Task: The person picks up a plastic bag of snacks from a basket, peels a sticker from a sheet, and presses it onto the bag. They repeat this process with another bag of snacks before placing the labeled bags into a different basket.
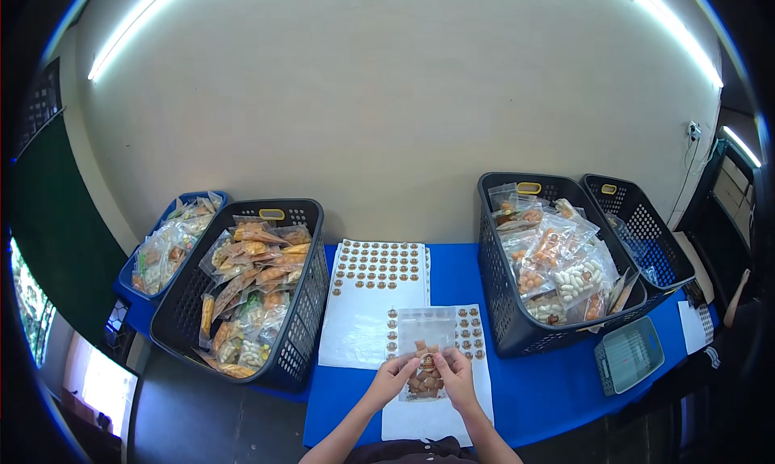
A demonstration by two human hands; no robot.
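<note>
Clear snack pouch [426, 335] sits over the sticker sheet [475, 335], with my left hand [393, 378] and right hand [454, 375] fingers clamped on its lower end. I judge labelling is in hand; next needs a firm press.

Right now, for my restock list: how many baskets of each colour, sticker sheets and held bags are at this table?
Black baskets: 3
Blue bin: 1
Sticker sheets: 2
Held clear bag: 1
Total: 7
</note>
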